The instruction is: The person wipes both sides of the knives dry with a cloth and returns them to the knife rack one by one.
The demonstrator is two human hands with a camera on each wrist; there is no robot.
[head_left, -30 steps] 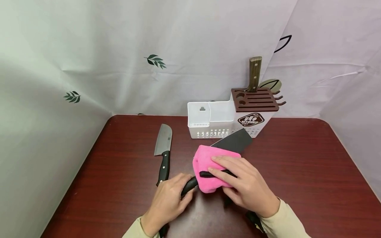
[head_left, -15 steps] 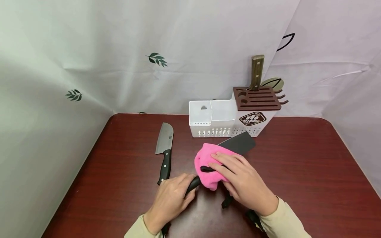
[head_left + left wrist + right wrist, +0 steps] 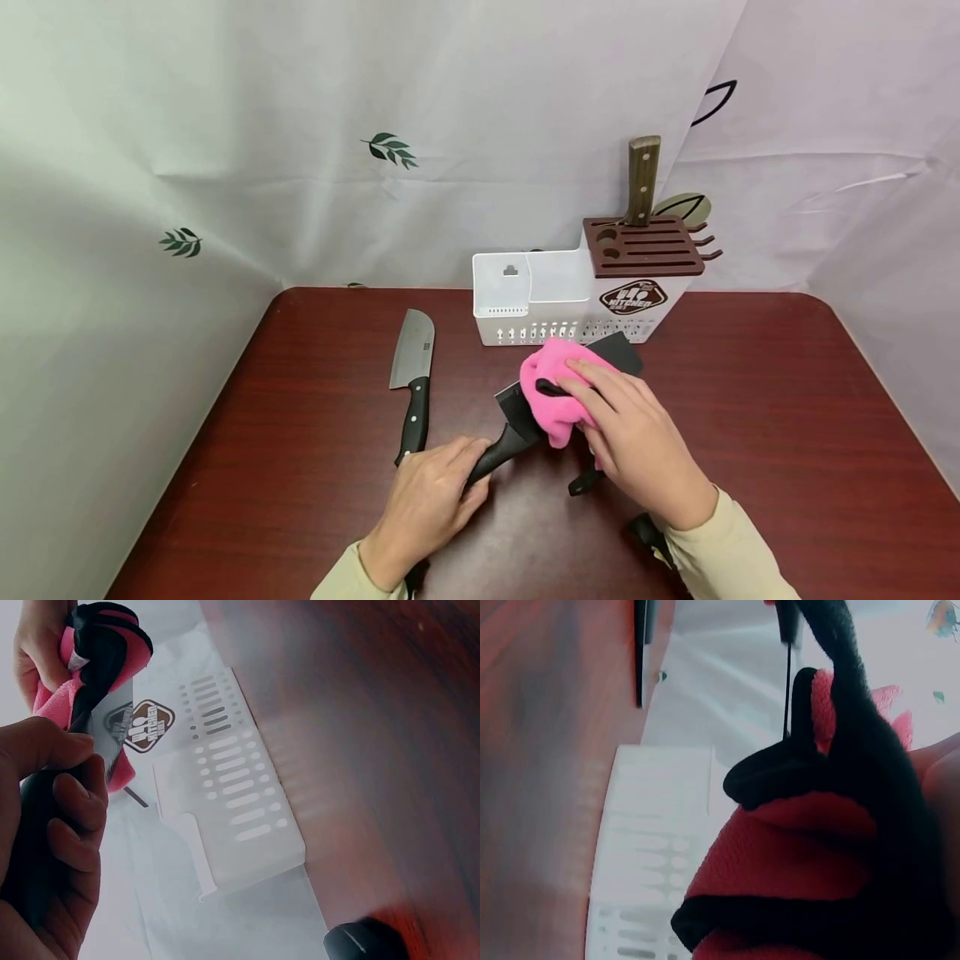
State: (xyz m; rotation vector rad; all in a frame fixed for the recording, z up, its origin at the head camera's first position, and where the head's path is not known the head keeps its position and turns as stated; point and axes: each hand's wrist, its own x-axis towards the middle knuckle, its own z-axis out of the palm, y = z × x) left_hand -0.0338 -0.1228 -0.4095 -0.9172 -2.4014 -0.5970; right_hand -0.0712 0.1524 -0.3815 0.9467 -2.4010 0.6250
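Observation:
My left hand point(image 3: 433, 504) grips the black handle point(image 3: 498, 457) of a cleaver, its fingers wrapped round it in the left wrist view too. The dark rectangular blade point(image 3: 619, 352) slants up to the right above the table. A pink cloth point(image 3: 553, 367) with black trim is folded over the middle of that blade. My right hand point(image 3: 643, 442) holds the cloth against the blade, fingers on top. Blade shows on both sides of the cloth. In the right wrist view the folded cloth point(image 3: 780, 847) hides most of the right hand.
A knife with a black handle point(image 3: 415, 421) lies at the left. Behind the cleaver stands a white knife holder point(image 3: 540, 287) with a brown slotted top; a wooden-handled knife point(image 3: 642, 179) sits in it. Black handles point(image 3: 585, 482) lie near my right forearm. A printed curtain point(image 3: 487, 125) backs the table.
The right hand has slid the cloth along the blade, away from the handle and towards the tip. Blade near the handle is now uncovered. The left hand keeps its grip, nearly still.

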